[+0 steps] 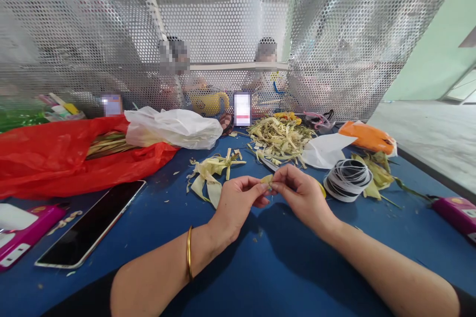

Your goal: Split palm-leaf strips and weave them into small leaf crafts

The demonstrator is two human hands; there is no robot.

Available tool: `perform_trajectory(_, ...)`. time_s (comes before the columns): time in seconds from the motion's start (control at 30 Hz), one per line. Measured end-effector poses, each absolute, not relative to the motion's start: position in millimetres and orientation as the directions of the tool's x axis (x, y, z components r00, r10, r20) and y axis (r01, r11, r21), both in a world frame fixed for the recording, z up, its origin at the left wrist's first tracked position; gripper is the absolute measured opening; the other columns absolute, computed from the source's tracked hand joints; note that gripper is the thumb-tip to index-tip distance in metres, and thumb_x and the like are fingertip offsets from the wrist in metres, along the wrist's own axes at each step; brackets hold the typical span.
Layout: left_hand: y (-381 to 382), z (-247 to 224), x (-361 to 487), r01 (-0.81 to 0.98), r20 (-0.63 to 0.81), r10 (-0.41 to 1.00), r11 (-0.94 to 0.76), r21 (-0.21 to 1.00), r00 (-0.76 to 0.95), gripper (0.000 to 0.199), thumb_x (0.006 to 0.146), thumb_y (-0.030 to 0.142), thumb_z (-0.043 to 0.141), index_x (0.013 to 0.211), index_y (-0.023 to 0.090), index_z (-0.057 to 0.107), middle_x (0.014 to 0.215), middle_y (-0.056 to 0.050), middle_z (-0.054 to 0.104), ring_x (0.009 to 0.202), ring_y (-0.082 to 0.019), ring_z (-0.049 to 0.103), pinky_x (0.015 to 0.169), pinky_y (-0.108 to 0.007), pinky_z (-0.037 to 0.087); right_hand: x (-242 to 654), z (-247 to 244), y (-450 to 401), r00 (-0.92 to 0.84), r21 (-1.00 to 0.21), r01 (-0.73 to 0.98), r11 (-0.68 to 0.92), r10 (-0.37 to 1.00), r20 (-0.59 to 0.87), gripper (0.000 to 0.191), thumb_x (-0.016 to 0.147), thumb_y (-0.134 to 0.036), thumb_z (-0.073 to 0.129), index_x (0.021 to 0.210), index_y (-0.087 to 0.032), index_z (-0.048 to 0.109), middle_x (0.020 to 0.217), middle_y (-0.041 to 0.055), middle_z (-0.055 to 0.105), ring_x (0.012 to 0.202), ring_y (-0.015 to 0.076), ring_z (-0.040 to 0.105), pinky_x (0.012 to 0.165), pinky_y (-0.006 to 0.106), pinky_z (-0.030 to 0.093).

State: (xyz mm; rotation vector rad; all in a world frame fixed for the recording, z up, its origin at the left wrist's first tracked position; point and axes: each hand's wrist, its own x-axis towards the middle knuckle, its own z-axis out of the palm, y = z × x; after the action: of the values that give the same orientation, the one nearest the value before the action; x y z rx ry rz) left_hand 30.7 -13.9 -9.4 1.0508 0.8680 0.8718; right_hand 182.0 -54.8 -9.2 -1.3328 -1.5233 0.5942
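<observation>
Both hands meet over the middle of the blue table (238,267), pinching a small piece of pale dried leaf (267,180) between them. My left hand (241,198), with a gold bangle at the wrist, holds the piece by thumb and fingers. From the other side, my right hand (299,190) grips it the same way. Just beyond my left hand lie loose dried leaves (211,171). A metal blade (269,164), perhaps of scissors, shows behind my right hand, its rest hidden. A spool of white and dark cord (348,180) stands right of that hand.
A heap of leaf scraps (280,136) lies behind my hands, near a lit phone (242,109). On the left are a red plastic bag (74,158), a dark phone (92,223) and a magenta power strip (33,237). A perforated metal screen (223,15) closes the back; people sit beyond.
</observation>
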Motion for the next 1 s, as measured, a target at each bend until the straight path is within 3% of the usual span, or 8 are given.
perform_trajectory(0.13, -13.5, -9.4, 28.6, -0.244, -0.253, 0.869, 0.379, 0.893, 0.426, 0.018, 0.066, 0.028, 0.078, 0.068, 0.013, 0.067, 0.063, -0.002, 0.067, 0.052, -0.009, 0.059, 0.052, -0.020, 0.048, 183.8, -7.5, -55.6, -0.017, -0.712, 0.574, 0.404, 0.875, 0.484, 0.005, 0.086, -0.018, 0.059, 0.083, -0.022, 0.062, 0.077, -0.0008, 0.065, 0.071, 0.0139, 0.061, 0.067, 0.024, 0.046)
perform_trajectory(0.27, -12.3, -9.5, 27.8, -0.259, -0.286, 0.837, 0.438, 0.861, 0.467, 0.016, 0.067, 0.025, 0.076, 0.065, 0.012, 0.066, 0.062, -0.002, 0.066, 0.052, -0.009, 0.058, 0.052, -0.019, 0.047, 184.1, -7.7, -55.2, -0.020, -0.685, 0.590, 0.427, 0.856, 0.516, 0.007, 0.085, -0.016, 0.060, 0.082, -0.022, 0.063, 0.076, -0.0010, 0.066, 0.072, 0.0135, 0.061, 0.067, 0.023, 0.046)
perform_trajectory(0.43, -10.3, -9.7, 28.4, -0.260, -0.241, 0.871, 0.374, 0.890, 0.427, 0.018, 0.063, 0.024, 0.079, 0.072, 0.013, 0.067, 0.064, 0.000, 0.065, 0.056, -0.009, 0.060, 0.056, -0.020, 0.050, 183.0, -9.3, -53.8, 0.008, -0.742, 0.539, 0.399, 0.878, 0.478, 0.009, 0.085, -0.021, 0.060, 0.076, -0.021, 0.062, 0.077, 0.0015, 0.067, 0.075, 0.0166, 0.062, 0.069, 0.027, 0.047)
perform_trajectory(0.7, -13.6, -13.1, 31.2, -0.192, -0.091, 0.934, 0.166, 0.967, 0.345, 0.020, 0.066, 0.031, 0.078, 0.072, 0.014, 0.069, 0.065, -0.001, 0.069, 0.057, -0.011, 0.063, 0.061, -0.023, 0.053, 180.3, -11.2, -54.8, 0.176, -0.906, 0.378, 0.192, 0.946, 0.274, 0.010, 0.078, -0.028, 0.065, 0.076, -0.019, 0.060, 0.070, -0.0003, 0.063, 0.065, 0.0149, 0.057, 0.061, 0.027, 0.045)
perform_trajectory(0.87, -17.3, -12.7, 31.7, -0.162, -0.032, 0.943, 0.090, 0.983, 0.330, 0.014, 0.069, 0.028, 0.075, 0.071, 0.015, 0.070, 0.066, -0.001, 0.070, 0.058, -0.012, 0.064, 0.062, -0.022, 0.053, 179.2, -10.0, -52.7, 0.189, -0.954, 0.209, 0.216, 0.948, 0.256, 0.018, 0.074, -0.025, 0.068, 0.083, -0.020, 0.053, 0.070, -0.0029, 0.060, 0.064, 0.0130, 0.057, 0.060, 0.025, 0.046)
perform_trajectory(1.0, -18.1, -11.7, 32.1, -0.132, 0.016, 0.933, 0.034, 0.991, 0.361, 0.010, 0.069, 0.024, 0.075, 0.071, 0.016, 0.071, 0.066, 0.000, 0.071, 0.060, -0.011, 0.065, 0.062, -0.021, 0.053, 179.8, -9.3, -51.7, 0.187, -0.961, 0.181, 0.207, 0.952, 0.240, 0.021, 0.073, -0.027, 0.068, 0.084, -0.020, 0.052, 0.068, -0.0031, 0.059, 0.063, 0.0129, 0.057, 0.059, 0.025, 0.046)
